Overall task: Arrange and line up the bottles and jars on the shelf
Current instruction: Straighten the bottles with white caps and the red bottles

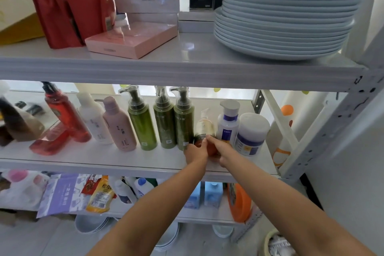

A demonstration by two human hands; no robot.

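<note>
Shelving unit: a grey metal rack; its middle shelf (104,158) carries the bottles and jars.
Plates: a tall stack of pale blue-grey plates (286,16) sits on the upper board, right side.
Boxes: a pink box (133,41) lies flat on the upper board, left of the plates, with red bags (68,10) beside it.
Red bottles: one red pump bottle (66,112) stands tilted at the left of the row; a second red bottle (49,141) lies on its side in front of it.
Pale bottles: a white bottle (93,118) and a pink bottle (118,124) stand next in the row, close together.
Green bottles: three green pump bottles (164,122) stand side by side, almost touching.
White jar: a white jar with a blue band (251,133) stands at the right end, just beside a white-and-blue pump bottle (227,122).
Small jar: an orange-red jar with a dark lid (207,147) sits near the front edge, between the green bottles and the white jar, in front of a small clear pump bottle (204,124).
Left hand: the left hand (196,151) has its fingers curled around the jar's left side.
Right hand: the right hand (221,147) wraps the jar's right side, its fingertips meeting the left hand's on top.
</note>
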